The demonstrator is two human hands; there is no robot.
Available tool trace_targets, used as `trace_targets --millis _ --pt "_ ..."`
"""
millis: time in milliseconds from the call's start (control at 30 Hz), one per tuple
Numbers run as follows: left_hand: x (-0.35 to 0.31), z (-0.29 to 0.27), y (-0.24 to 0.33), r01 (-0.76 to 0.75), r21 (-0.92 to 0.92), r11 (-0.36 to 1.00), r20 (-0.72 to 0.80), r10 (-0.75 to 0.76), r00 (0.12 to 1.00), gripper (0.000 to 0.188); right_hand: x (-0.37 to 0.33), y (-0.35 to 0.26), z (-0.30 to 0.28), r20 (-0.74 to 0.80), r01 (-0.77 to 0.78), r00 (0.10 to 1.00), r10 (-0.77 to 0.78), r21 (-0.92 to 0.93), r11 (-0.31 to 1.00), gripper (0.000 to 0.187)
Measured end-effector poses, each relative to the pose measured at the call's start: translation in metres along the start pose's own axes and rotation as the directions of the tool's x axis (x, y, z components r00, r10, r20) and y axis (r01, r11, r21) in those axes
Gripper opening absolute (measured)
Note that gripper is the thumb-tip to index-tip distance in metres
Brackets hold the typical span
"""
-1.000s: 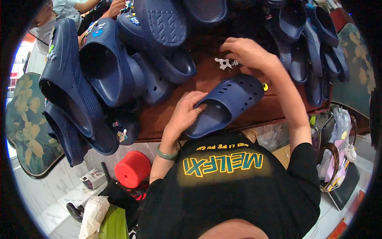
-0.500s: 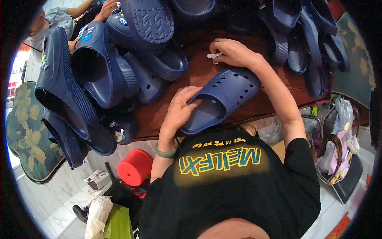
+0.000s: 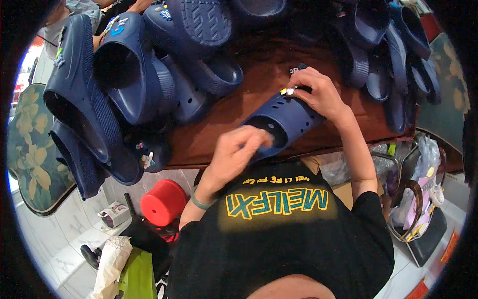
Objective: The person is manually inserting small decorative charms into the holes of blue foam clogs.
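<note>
A navy blue clog (image 3: 284, 119) with round vent holes lies on the brown cloth in front of me, its heel opening toward my body. My right hand (image 3: 318, 94) is closed at its toe end, pinching a small white and yellow shoe charm (image 3: 287, 91) against the upper. Past those fingers is a small dark and white piece (image 3: 298, 69), too small to make out. My left hand (image 3: 236, 154) is at the clog's opening, fingers bent toward the inside. Motion blurs them, so their grip is unclear.
Several navy clogs (image 3: 119, 74) are heaped at the left, some with charms. More clogs (image 3: 373, 65) stack at the right on the brown cloth (image 3: 199, 144). A red stool (image 3: 163, 202) and bags stand below left; a basket (image 3: 416, 209) is at the right. Another person's arm (image 3: 139, 6) shows far left.
My right hand has moved from above the clog down onto its toe with a charm. My left hand has shifted from the clog's side to its opening.
</note>
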State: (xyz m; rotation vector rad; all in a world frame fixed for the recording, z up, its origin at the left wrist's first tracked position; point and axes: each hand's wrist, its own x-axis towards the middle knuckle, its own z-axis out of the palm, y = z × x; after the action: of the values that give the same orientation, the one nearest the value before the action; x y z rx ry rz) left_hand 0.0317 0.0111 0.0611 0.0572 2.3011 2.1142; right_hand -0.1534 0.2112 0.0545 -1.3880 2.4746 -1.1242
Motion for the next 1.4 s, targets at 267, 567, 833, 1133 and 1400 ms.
trace_targets --millis 267,567,833,1133,1400 --pt "0.025 0.040 -0.033 0.136 0.038 0.990 -0.005 -0.136 0.991 0.058 -0.004 -0.016 0.006 0.022 0.140 0.990 -0.143 0.114 0.984 0.018" --pt "0.028 0.044 -0.034 0.081 0.059 0.995 0.027 -0.083 0.996 0.064 0.005 -0.023 -0.011 0.225 0.277 0.938 -0.265 -0.023 0.961 0.017" --pt "0.025 0.042 -0.033 0.085 0.182 0.980 0.040 -0.094 0.995 0.064 0.008 -0.023 0.002 0.248 0.178 0.958 -0.143 -0.126 0.976 0.011" --pt "0.026 0.047 -0.035 -0.123 0.260 0.958 0.129 0.091 0.987 0.045 -0.003 -0.029 0.007 0.095 0.142 0.988 -0.120 -0.278 0.950 0.024" --pt "0.030 0.037 -0.028 -0.242 0.501 0.831 0.193 0.165 0.967 0.029 -0.012 0.008 -0.009 -0.293 -0.230 0.927 0.235 0.051 0.972 0.013"
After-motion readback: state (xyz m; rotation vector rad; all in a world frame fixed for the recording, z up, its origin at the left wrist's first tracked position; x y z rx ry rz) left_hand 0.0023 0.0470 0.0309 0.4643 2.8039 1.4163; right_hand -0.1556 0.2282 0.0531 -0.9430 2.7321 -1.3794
